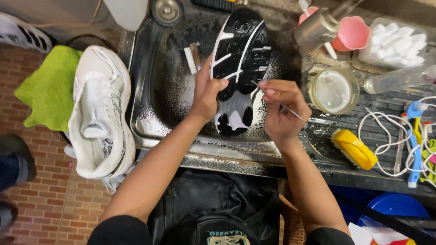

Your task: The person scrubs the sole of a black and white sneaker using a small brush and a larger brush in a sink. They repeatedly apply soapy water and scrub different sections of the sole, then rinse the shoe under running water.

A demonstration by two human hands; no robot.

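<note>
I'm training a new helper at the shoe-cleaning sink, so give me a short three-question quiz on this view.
1. True or false: the left hand holds the shoe sole-up over the sink.
2. What does the right hand hold? A) yellow brush B) thin metal pick C) pink cup
3. Fill in: the white sneaker lies to the ___ of the sink, beside a green cloth.

Key: 1 true. 2 B: the thin metal pick points at the sole, while the yellow brush lies untouched on the counter. 3 left.
</note>
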